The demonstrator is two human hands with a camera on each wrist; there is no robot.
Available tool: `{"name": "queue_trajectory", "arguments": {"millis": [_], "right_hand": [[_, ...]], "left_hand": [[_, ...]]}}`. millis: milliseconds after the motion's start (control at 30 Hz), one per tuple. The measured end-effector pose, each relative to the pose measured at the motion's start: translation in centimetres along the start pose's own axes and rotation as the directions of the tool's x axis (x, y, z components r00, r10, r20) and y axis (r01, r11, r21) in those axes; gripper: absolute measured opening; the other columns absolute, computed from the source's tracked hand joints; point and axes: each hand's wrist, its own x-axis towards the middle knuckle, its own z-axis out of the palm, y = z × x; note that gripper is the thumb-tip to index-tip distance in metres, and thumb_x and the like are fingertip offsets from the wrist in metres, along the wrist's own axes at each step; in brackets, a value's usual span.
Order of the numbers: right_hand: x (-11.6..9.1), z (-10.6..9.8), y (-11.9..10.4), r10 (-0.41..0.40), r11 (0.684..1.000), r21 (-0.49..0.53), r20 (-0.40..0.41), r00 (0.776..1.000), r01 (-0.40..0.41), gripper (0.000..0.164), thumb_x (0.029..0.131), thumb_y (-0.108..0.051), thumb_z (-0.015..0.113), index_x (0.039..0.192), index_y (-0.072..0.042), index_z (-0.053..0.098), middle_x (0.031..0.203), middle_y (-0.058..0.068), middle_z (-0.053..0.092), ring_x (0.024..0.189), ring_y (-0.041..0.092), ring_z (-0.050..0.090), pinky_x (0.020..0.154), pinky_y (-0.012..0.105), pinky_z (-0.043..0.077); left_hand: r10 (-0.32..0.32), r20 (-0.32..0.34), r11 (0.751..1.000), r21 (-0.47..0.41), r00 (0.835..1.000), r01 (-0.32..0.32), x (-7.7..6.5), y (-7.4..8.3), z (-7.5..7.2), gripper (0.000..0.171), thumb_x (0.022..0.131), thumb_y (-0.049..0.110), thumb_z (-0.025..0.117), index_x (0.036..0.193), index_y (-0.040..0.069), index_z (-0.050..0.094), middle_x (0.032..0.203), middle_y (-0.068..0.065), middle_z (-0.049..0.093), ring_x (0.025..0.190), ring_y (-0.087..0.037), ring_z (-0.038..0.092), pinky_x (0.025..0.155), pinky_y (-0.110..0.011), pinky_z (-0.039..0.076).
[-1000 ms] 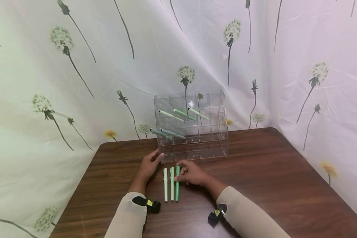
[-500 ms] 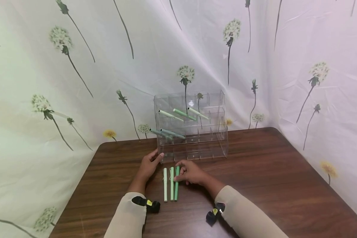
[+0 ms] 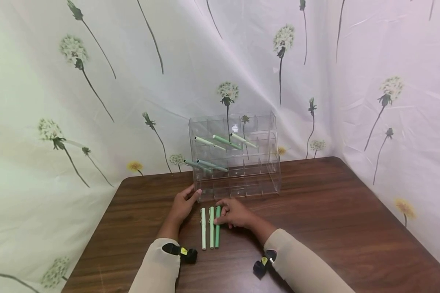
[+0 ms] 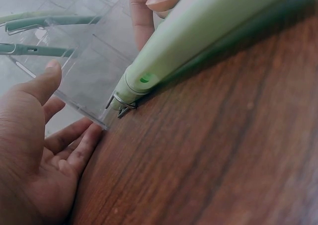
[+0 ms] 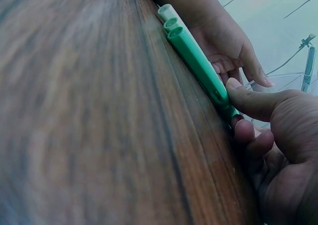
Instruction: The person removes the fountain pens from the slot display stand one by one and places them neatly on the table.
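In the head view three capped pens lie side by side on the table: a whitish-green pen (image 3: pixel 203 232), a light green pen (image 3: pixel 211 234) and a darker green pen (image 3: pixel 217 238). My right hand (image 3: pixel 236 214) pinches the darker green pen near its clip end, thumb against its side in the right wrist view. A clear acrylic tiered rack (image 3: pixel 238 192) stands just behind them. My left hand (image 3: pixel 183 206) holds that rack's lower left corner, with the thumb at its front edge and curled fingers at the bottom edge in the left wrist view.
Three pens, among them a mid-green pen (image 3: pixel 227 141), lean in an upper tier of the rack. Two blue-green pens, one of them the right blue-green pen (image 3: pixel 212 165), lean lower down. Behind the brown wooden table (image 3: pixel 315 228) hangs a dandelion-print curtain (image 3: pixel 132 93).
The darker green pen's lower end has shifted left, closer to the light green pen. My right forearm has moved slightly left; the left hand keeps its place at the rack.
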Motion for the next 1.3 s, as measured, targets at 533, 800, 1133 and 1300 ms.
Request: {"name": "queue_trajectory", "arguments": {"millis": [533, 800, 1133, 1300], "right_hand": [[0.03, -0.07, 0.31, -0.024, 1.0, 0.005, 0.003, 1.0, 0.024, 0.071, 0.096, -0.016, 0.086, 0.153, 0.007, 0.052, 0.075, -0.002, 0.066, 0.049, 0.012, 0.056, 0.046, 0.026, 0.046], [-0.06, -0.13, 0.39, -0.019, 1.0, 0.022, 0.009, 1.0, 0.018, 0.072, 0.096, -0.017, 0.086, 0.154, 0.006, 0.051, 0.076, -0.002, 0.067, 0.051, 0.012, 0.058, 0.047, 0.027, 0.047], [-0.2, -0.21, 0.25, -0.005, 0.999, 0.036, 0.013, 1.0, 0.005, 0.071, 0.097, -0.015, 0.086, 0.155, 0.006, 0.05, 0.078, -0.002, 0.068, 0.052, 0.013, 0.059, 0.048, 0.027, 0.048], [-0.26, -0.35, 0.11, -0.005, 0.998, 0.055, 0.017, 1.0, 0.004, 0.072, 0.096, -0.013, 0.086, 0.154, 0.007, 0.049, 0.077, -0.003, 0.068, 0.053, 0.012, 0.059, 0.049, 0.026, 0.048]], "left_hand": [[0.018, 0.002, 1.0, -0.008, 1.0, -0.018, -0.12, 0.13, -0.02, 0.066, 0.109, 0.049, 0.067, 0.165, 0.016, 0.051, 0.167, -0.014, 0.053, 0.156, -0.038, 0.049, 0.128, -0.059, 0.04], [0.003, -0.004, 1.0, 0.002, 1.0, -0.003, -0.04, -0.1, 0.01, 0.064, 0.11, 0.046, 0.066, 0.165, 0.017, 0.05, 0.167, -0.014, 0.053, 0.157, -0.038, 0.048, 0.129, -0.06, 0.038], [0.007, -0.015, 1.0, -0.014, 1.0, -0.007, -0.11, -0.23, 0.16, 0.061, 0.111, 0.04, 0.067, 0.164, 0.015, 0.052, 0.164, -0.015, 0.056, 0.158, -0.037, 0.048, 0.13, -0.059, 0.037], [0.002, -0.02, 1.0, -0.022, 1.0, -0.002, -0.11, -0.14, 0.16, 0.06, 0.11, 0.04, 0.067, 0.164, 0.015, 0.053, 0.164, -0.014, 0.056, 0.157, -0.037, 0.048, 0.13, -0.058, 0.038]]}}
